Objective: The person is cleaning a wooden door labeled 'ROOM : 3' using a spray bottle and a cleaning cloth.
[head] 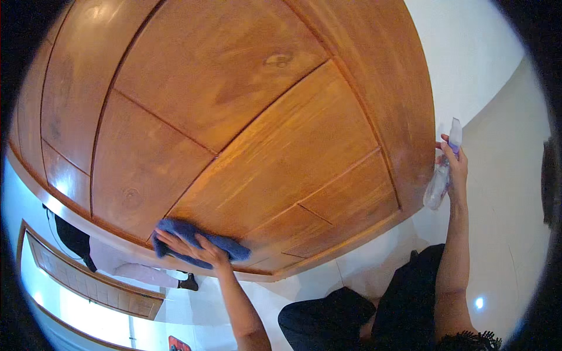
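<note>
My left hand [195, 250] lies fairly flat on a folded blue cloth [237, 249], pressing it against the lower edge of a large brown wooden panel [281, 131]. Dark grooves divide the panel's glossy face into rectangles. My right hand [456, 162] is off the panel's right edge, around the neck of a clear spray bottle [437, 188]. The bottle has a whitish and purple spray head, partly covered by my fingers. Whether a finger presses the trigger is hard to see.
Another person in light trousers [140, 273] and a dark top is beyond the panel at lower left. Behind them is a wooden door [96, 283] in a frame. My dark-clothed legs [333, 313] are below, over a pale, shiny floor [491, 245]. A red object [178, 343] shows at the bottom edge.
</note>
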The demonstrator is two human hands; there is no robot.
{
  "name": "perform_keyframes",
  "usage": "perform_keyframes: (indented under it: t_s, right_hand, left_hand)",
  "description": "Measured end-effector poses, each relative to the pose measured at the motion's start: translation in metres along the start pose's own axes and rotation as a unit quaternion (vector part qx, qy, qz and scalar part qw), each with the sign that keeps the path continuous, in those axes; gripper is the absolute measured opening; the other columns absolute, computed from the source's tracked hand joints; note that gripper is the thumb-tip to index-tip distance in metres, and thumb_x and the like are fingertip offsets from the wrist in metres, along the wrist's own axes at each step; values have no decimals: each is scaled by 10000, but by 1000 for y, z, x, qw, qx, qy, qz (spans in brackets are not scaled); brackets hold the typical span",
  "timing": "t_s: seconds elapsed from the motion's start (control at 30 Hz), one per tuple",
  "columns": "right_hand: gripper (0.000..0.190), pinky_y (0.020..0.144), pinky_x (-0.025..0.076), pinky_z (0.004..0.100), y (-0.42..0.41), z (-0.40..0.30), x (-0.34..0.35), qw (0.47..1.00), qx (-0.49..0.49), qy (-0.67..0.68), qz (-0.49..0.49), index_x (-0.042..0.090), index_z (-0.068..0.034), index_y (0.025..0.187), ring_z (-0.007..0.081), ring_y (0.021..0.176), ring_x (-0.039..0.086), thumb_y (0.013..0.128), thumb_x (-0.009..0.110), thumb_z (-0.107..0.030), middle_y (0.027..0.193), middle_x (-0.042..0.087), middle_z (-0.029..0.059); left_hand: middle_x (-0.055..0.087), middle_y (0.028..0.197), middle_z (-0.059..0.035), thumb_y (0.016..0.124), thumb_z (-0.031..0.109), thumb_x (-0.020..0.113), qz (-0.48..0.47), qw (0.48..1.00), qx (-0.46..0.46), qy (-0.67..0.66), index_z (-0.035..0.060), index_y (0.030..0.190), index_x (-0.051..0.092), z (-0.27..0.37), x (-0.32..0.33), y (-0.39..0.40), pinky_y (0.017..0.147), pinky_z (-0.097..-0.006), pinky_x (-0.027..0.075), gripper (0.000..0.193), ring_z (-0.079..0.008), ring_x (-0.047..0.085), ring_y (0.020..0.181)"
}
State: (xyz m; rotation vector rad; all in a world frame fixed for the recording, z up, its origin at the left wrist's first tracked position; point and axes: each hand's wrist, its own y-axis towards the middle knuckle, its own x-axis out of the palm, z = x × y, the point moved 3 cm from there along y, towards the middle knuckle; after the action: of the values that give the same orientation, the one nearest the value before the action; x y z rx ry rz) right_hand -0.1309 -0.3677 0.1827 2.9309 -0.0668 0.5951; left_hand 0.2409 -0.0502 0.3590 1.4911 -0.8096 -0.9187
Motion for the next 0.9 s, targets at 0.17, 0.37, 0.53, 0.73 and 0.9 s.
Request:
perform_keyframes:
  t_s: [0.17,0.37,0.53,0.73,0.9]
  right_hand:
    - [347,527,378,193,1,-3,-3,1000,11,-2,20,522,-29,1059,63,562,465,780,569,-230,843,604,68]
    - [324,519,397,201,3,-13,-2,1000,12,21,19,538,-27,1018,74,546,478,758,593,-214,807,603,59]
    - [319,555,393,210,8,-12,-7,998,18,19,53,549,-34,1003,78,550,486,745,604,-212,784,605,39]
    - [314,541,397,211,10,-15,-1,998,19,31,53,555,-44,1002,77,543,492,736,610,-201,787,609,38]
    - [318,540,403,213,8,-14,-10,997,24,27,75,562,-44,992,79,543,493,727,616,-211,762,601,35]
  left_hand:
    - [225,1354,-147,824,402,419,-65,981,182,18,189,1254,375,80,29,60,990,-501,95,482,-367,172,1247]
    - [299,1336,-76,691,321,529,-265,901,341,29,235,1192,462,190,60,57,988,-500,100,512,-331,238,1232]
    - [277,1350,-53,681,295,548,-126,932,322,-108,225,1218,430,236,86,99,987,-485,73,555,-285,223,1246]
    - [260,1355,1,646,149,607,-225,869,415,-146,231,1227,404,309,103,98,1006,-489,83,621,-238,227,1247]
    - [239,1357,-69,571,15,581,-440,676,394,-440,85,1242,337,305,153,-73,1021,-456,116,717,-282,229,1239]
